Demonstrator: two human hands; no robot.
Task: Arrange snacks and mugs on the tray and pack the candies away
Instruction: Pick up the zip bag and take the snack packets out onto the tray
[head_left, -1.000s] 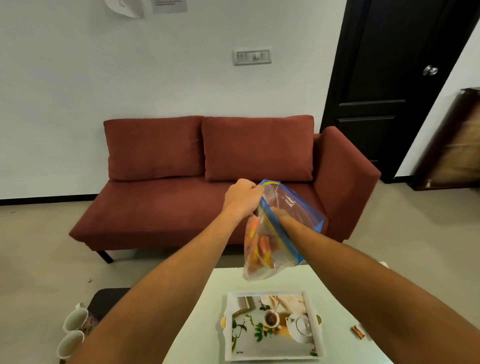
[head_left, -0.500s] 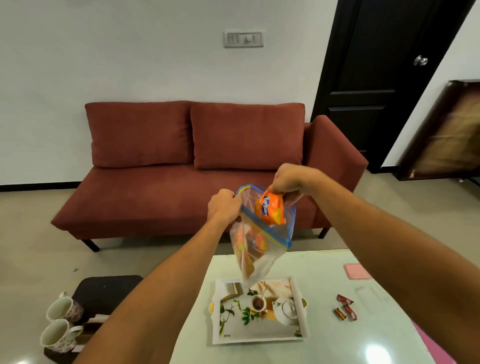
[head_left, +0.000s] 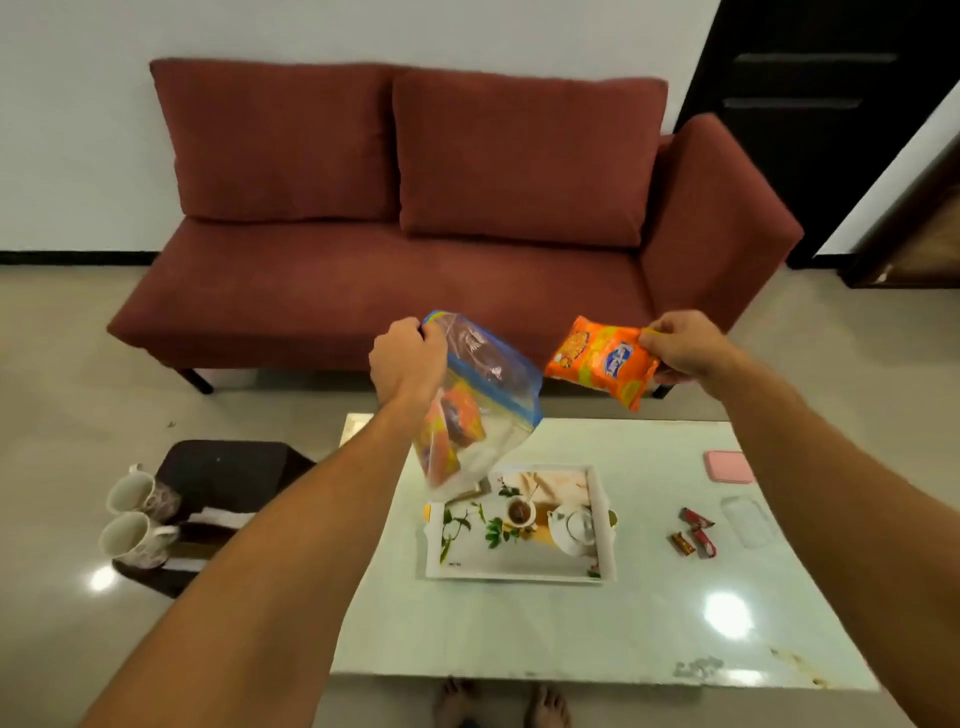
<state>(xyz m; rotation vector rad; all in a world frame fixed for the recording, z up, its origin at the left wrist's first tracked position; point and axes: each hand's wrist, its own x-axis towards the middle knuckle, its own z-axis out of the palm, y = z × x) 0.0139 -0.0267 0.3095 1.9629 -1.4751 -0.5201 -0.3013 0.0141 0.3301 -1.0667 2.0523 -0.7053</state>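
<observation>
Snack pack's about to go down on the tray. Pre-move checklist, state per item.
1. Grip of right hand on orange snack pack: pinched at one end, ok.
2. Pack clear of zip bag: fully out, apart, ok.
3. Grip of left hand at the bag's mouth: ok.
4. Room on tray: nothing on it, ok.
5. Both mugs on tray: not ok, they are on the dark stool beside the table.
6. Three candies packed: not ok, loose on the table, right of the tray.

Even indoor light; ceiling lamps glare off the glossy counter (head_left: 571, 623) and floor (head_left: 98, 579). Wide-angle bending at edges, slight softness throughout.
</observation>
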